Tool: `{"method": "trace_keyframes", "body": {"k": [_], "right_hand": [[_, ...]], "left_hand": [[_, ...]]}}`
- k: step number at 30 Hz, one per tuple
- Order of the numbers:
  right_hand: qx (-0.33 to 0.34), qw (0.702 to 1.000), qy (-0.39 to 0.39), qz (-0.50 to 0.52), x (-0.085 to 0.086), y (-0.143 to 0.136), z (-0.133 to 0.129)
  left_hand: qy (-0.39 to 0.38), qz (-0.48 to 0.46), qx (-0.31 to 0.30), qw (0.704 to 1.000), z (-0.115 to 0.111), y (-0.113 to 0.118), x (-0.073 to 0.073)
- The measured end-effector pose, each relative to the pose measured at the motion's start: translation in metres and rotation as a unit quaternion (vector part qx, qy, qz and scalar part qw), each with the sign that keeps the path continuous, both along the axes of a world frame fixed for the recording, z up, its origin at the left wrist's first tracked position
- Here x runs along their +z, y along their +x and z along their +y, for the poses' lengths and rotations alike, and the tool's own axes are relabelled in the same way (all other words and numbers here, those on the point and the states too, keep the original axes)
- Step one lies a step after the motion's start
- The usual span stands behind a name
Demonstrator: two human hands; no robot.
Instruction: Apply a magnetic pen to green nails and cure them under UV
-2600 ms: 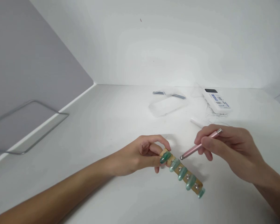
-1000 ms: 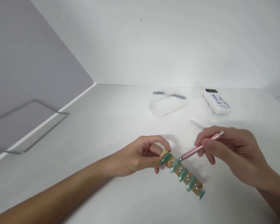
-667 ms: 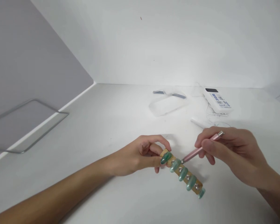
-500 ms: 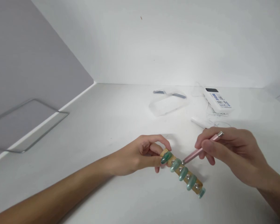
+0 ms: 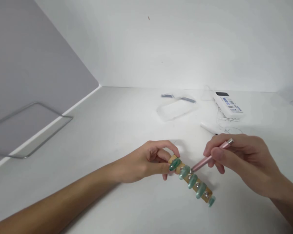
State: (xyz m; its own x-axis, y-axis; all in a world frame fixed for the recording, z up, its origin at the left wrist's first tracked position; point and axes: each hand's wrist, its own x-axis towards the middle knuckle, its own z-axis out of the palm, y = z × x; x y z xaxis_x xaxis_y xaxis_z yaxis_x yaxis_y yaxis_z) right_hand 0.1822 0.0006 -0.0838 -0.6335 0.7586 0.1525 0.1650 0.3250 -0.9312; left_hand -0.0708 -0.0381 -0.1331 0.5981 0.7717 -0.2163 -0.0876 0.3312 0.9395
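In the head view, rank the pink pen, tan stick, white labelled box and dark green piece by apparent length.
1. Tan stick
2. Pink pen
3. White labelled box, though farther off
4. Dark green piece

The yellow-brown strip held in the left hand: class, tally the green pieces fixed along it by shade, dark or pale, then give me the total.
Dark green piece: 1
Pale green pieces: 4
Total: 5
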Motion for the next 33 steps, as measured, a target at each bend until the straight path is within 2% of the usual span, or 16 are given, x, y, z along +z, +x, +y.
{"method": "trace_keyframes", "body": {"k": [21,33], "right_hand": [[0.000,1.000,0.021,-0.016,0.0057,-0.0022,-0.0004],[0.023,1.000,0.013,-0.005,0.0064,-0.0025,-0.0005]], "left_hand": [[0.006,-0.004,-0.002,1.000,-0.0001,-0.0005,-0.0017],[0.008,0.010,-0.002,1.000,0.0008,0.0008,0.0006]]}}
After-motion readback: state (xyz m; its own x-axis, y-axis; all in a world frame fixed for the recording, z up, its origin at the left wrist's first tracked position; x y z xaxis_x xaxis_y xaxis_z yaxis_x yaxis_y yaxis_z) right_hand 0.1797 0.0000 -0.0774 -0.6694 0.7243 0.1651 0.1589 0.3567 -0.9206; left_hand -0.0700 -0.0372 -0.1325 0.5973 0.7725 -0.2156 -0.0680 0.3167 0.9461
